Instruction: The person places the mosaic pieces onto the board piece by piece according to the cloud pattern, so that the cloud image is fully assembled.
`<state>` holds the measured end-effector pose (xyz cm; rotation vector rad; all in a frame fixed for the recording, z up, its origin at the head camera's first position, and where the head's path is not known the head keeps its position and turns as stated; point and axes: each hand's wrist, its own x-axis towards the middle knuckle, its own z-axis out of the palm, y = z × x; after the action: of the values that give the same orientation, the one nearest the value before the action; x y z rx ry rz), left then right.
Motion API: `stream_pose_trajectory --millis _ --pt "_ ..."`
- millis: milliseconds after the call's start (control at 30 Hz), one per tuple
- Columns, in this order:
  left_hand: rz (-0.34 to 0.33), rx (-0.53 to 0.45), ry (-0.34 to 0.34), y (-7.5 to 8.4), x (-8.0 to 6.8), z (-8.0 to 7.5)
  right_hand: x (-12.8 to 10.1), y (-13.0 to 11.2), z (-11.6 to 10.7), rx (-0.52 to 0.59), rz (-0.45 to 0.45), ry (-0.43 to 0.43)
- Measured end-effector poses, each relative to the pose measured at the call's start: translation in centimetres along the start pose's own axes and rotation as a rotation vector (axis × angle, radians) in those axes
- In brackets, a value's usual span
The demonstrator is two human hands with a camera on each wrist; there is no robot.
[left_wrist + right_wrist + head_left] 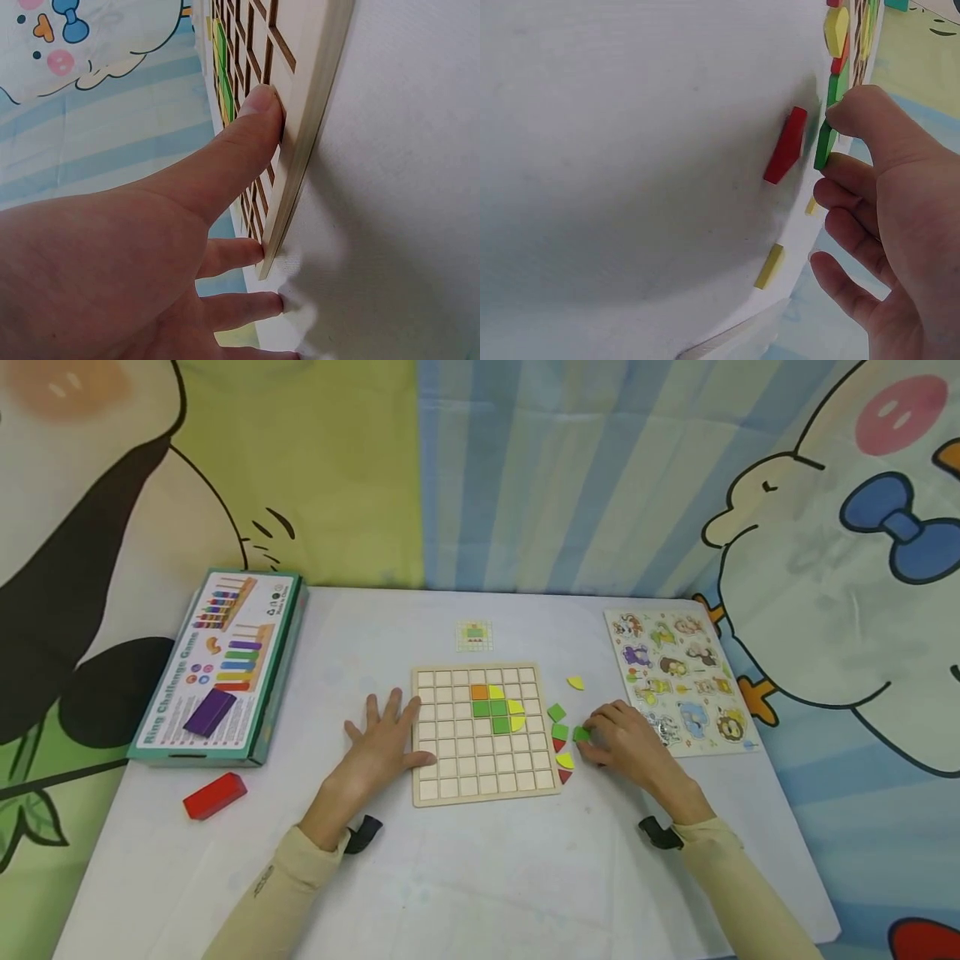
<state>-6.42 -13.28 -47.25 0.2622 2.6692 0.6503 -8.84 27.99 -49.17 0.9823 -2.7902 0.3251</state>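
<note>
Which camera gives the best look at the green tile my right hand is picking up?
The right wrist view: the green tile shows edge-on, pinched by the right hand. The head view shows it small, partly hidden by fingers. The left wrist view misses it.

The head camera looks down from above the near edge of the tabletop point(465, 877). It sees the whole top, out to the far edge and the cloth wall behind. The left wrist camera sits very close behind the left hand point(112, 270) and looks along the grid board point(300, 150), turned sideways. The right wrist camera sits very close by the right hand point(885, 217) and looks along the tabletop, also sideways. Head and left views share the board's left edge. Head and right views share the green tile point(825, 146).
</note>
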Motion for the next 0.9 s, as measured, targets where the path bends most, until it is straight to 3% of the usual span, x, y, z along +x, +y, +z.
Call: stream_pose_trajectory --millis 233,567,900 --pt "-0.012 0.0 -0.001 -0.1 0.3 -0.1 1.9 -0.6 -0.4 0.031 0.005 -0.009" --pt "-0.026 -0.009 -0.007 -0.1 0.2 0.0 7.1 -3.7 0.7 0.09 -0.165 0.042" --pt "-0.03 -0.007 -0.018 0.2 0.2 0.0 10.1 -7.1 2.1 0.117 -0.201 -0.017"
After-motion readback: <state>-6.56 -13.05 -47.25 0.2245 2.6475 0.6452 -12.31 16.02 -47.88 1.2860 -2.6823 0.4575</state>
